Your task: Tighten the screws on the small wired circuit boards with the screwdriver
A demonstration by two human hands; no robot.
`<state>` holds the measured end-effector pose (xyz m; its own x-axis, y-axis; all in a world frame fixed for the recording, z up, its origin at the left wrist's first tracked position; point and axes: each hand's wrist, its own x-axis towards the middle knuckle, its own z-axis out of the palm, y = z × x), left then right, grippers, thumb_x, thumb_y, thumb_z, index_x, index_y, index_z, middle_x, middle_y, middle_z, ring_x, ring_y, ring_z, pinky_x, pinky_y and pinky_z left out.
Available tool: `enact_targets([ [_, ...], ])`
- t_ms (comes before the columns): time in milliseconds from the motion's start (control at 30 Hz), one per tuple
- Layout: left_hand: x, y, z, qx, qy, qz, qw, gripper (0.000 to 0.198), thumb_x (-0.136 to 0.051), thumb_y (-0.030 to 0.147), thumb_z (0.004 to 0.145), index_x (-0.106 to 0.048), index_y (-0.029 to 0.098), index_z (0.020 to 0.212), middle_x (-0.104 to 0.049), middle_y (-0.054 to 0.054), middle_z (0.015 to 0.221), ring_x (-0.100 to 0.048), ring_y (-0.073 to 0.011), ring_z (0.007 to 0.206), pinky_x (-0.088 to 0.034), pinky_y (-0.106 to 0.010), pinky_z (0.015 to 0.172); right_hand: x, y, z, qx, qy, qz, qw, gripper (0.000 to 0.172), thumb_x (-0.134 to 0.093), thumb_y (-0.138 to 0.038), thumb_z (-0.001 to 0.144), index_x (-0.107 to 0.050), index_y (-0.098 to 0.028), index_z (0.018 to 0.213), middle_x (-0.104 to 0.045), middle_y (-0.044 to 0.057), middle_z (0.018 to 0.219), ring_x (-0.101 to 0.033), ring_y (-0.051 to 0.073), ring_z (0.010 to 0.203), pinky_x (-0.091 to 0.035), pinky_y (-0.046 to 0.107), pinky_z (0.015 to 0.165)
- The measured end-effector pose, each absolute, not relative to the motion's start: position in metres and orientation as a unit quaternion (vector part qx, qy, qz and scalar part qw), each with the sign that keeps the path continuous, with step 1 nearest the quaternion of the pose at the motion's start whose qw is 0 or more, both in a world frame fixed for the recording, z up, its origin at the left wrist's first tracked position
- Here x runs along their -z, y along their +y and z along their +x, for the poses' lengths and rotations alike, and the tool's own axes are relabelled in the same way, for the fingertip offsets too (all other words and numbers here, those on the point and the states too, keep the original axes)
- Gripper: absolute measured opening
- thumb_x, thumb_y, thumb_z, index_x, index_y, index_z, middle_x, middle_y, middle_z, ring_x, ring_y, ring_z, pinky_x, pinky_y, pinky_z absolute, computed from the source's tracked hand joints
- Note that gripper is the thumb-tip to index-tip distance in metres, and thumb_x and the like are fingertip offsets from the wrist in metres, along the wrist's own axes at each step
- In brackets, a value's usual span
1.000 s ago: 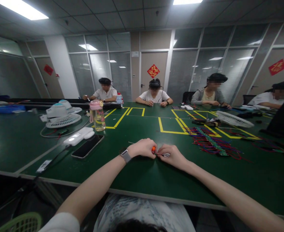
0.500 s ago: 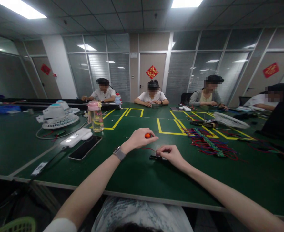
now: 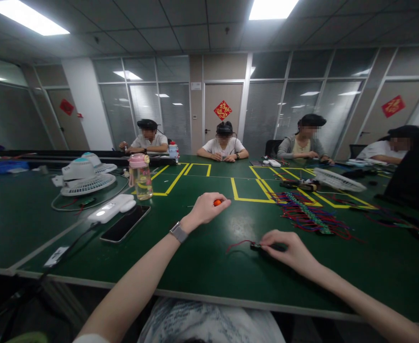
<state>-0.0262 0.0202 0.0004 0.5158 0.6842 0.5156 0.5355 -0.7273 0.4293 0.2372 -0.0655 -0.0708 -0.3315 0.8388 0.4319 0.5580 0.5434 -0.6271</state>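
My left hand (image 3: 207, 208) is closed round a tool with an orange handle (image 3: 217, 203), held just above the green table (image 3: 202, 262). Most of the tool is hidden by the fingers, so its kind cannot be told. My right hand (image 3: 291, 248) pinches a small dark circuit board (image 3: 255, 246) between thumb and fingertips, low over the table to the right of my left hand. From the board a thin red wire (image 3: 236, 245) trails leftward. Beyond my right hand lies a row of green circuit boards (image 3: 307, 212) with many red and blue wires.
A phone (image 3: 125, 224), a white power strip (image 3: 111, 208), a pink-lidded bottle (image 3: 141, 176) and white fan parts (image 3: 86, 178) stand left. A fan grille (image 3: 338, 180) lies at right. Yellow tape (image 3: 252, 200) marks the tabletop. Several people sit across.
My right hand has moved right and toward me, carrying the small circuit board and its red wire away from my left hand. The left hand has stayed nearly in place, keeping its grip.
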Motion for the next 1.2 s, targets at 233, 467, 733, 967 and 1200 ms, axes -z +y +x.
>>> enact_targets([
  [233,0.004,0.025,-0.025,-0.328,0.366,0.864,0.11,0.043,-0.041,0.052,0.087,-0.072,0.021,0.087,-0.071,-0.002,0.091,-0.061,-0.0161,0.081,-0.043,-0.024,0.073,0.087,-0.108,0.367,-0.106,-0.621,-0.649,0.426,0.031,-0.07,-0.053,0.059,-0.077,-0.026,0.071,-0.074,0.012,0.089,-0.069,0.029,0.084,-0.056,0.032,0.077],
  [467,0.006,0.03,-0.027,-0.315,0.386,0.861,0.104,0.045,-0.04,0.053,0.087,-0.072,0.021,0.086,-0.07,-0.001,0.088,-0.06,-0.0153,0.078,-0.042,-0.023,0.071,0.071,-0.126,0.388,-0.115,-0.502,-0.752,0.413,0.047,-0.064,-0.058,0.05,-0.078,-0.02,0.075,-0.075,0.007,0.087,-0.065,0.036,0.097,-0.054,0.037,0.083],
  [733,0.005,0.028,-0.028,-0.311,0.384,0.863,0.107,0.047,-0.039,0.055,0.087,-0.071,0.021,0.087,-0.07,-0.001,0.088,-0.06,-0.0151,0.077,-0.042,-0.024,0.071,0.08,-0.127,0.393,-0.02,-0.562,-0.725,0.398,0.041,-0.063,-0.057,0.054,-0.076,-0.022,0.071,-0.075,0.006,0.082,-0.07,0.032,0.082,-0.056,0.036,0.078],
  [967,0.006,0.028,-0.027,-0.305,0.381,0.866,0.109,0.047,-0.039,0.055,0.087,-0.071,0.02,0.086,-0.07,-0.001,0.088,-0.059,-0.0144,0.076,-0.041,-0.024,0.071,0.088,-0.126,0.399,-0.011,-0.61,-0.705,0.361,0.036,-0.061,-0.054,0.063,-0.075,-0.022,0.073,-0.074,0.007,0.086,-0.07,0.029,0.084,-0.056,0.033,0.079],
  [1200,0.008,0.029,-0.028,-0.305,0.377,0.868,0.109,0.047,-0.039,0.055,0.087,-0.071,0.021,0.087,-0.07,-0.001,0.088,-0.06,-0.0147,0.077,-0.042,-0.024,0.07,0.09,-0.124,0.401,0.004,-0.642,-0.683,0.347,0.035,-0.061,-0.052,0.065,-0.075,-0.021,0.072,-0.075,0.008,0.084,-0.071,0.028,0.078,-0.057,0.031,0.071],
])
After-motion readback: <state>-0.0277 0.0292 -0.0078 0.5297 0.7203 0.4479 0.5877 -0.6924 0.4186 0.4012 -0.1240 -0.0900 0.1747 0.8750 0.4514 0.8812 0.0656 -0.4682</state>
